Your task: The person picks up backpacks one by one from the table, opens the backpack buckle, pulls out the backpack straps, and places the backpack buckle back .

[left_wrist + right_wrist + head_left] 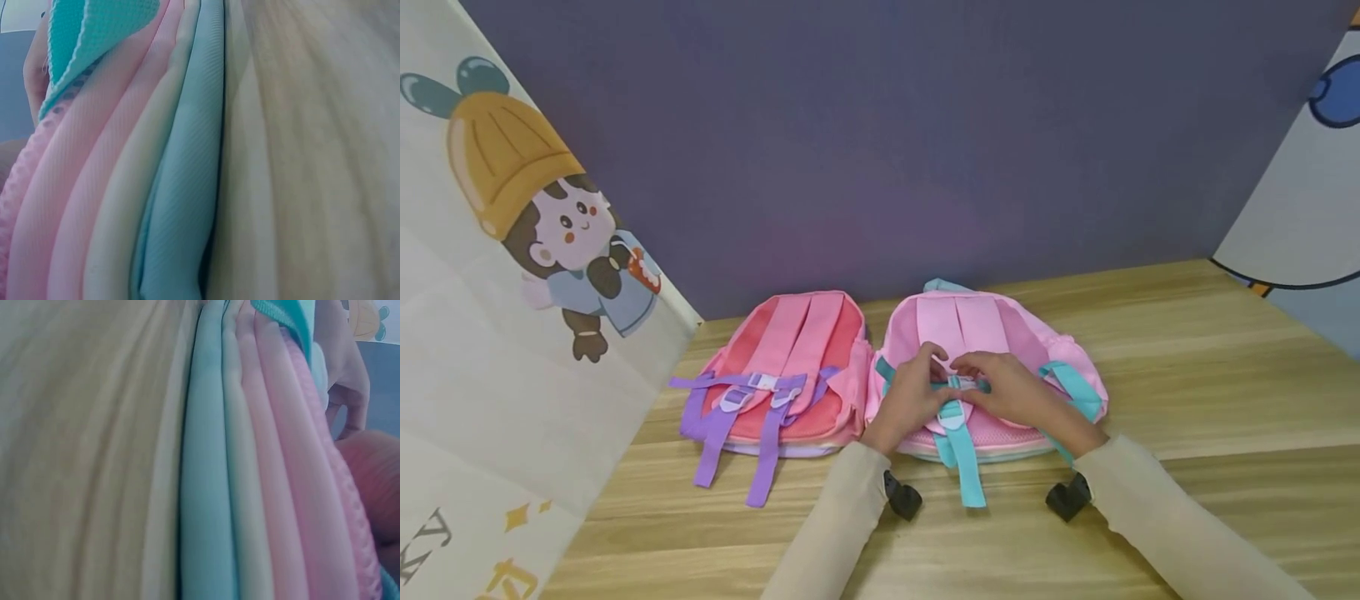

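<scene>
A light pink backpack [1030,329] with teal straps lies with its shoulder straps facing up. Over its lower middle, my left hand [912,392] and right hand [1011,387] meet from both sides at the chest strap. A pale buckle [967,383] shows between the fingertips. The left thumb and fingers pinch the teal strap end at the buckle; the right thumb and fingers pinch the buckle from the other side. Fingers hide part of it. Below them, a teal webbing tail [970,475] hangs over the bag's near edge. In the left wrist view a teal strap flap [94,37] overlaps the bag's side.
To the left, touching it, lies a coral-pink backpack [842,367] with purple straps and a white buckle [766,382] joined across them. Both bags rest on a wood-grain table [1210,408] before a dark panel [925,150]. A cartoon-printed white wall [460,350] borders the left.
</scene>
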`<state>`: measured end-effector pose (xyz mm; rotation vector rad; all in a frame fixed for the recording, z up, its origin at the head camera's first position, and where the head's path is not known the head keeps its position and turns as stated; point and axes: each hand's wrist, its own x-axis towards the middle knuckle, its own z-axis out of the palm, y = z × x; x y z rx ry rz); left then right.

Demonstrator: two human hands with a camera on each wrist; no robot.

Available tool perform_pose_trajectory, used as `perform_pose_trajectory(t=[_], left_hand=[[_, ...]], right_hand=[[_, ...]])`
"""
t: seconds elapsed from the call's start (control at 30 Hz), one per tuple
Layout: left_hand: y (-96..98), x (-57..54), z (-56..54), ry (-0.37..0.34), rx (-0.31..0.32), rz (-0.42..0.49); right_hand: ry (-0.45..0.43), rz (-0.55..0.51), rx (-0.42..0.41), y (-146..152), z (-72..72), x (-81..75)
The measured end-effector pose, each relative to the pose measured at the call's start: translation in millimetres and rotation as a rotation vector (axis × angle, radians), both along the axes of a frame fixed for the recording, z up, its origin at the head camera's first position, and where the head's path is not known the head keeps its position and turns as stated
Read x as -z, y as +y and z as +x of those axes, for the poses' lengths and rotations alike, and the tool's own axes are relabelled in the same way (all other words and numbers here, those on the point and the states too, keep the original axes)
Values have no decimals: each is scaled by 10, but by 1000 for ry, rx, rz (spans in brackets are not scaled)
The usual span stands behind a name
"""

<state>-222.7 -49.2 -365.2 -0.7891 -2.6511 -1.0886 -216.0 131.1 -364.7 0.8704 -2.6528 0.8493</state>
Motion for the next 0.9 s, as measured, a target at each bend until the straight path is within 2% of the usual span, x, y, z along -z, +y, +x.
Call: perform_pose_trajectory(t=[0.13,0.27,0.43,0.6,0.77,0.9], left_hand=[[-6,2,-1,-27,15,60],[-14,-3,2,-34,24,62],[-15,-32,7,-33,34,-16],[-13,-68,-2,-1,24,-114],[-39,-78,-18,22,23,-158],[-65,-100,-18,9,24,-162]], right_hand=[[29,-18,5,-8,-6,22],[32,-30,10,-6,-14,31],[13,-78,3,-3,-16,51],[8,-121,0,1,-29,87],[0,-142,-1,13,-40,99],[5,-172,-16,27,-45,114]])
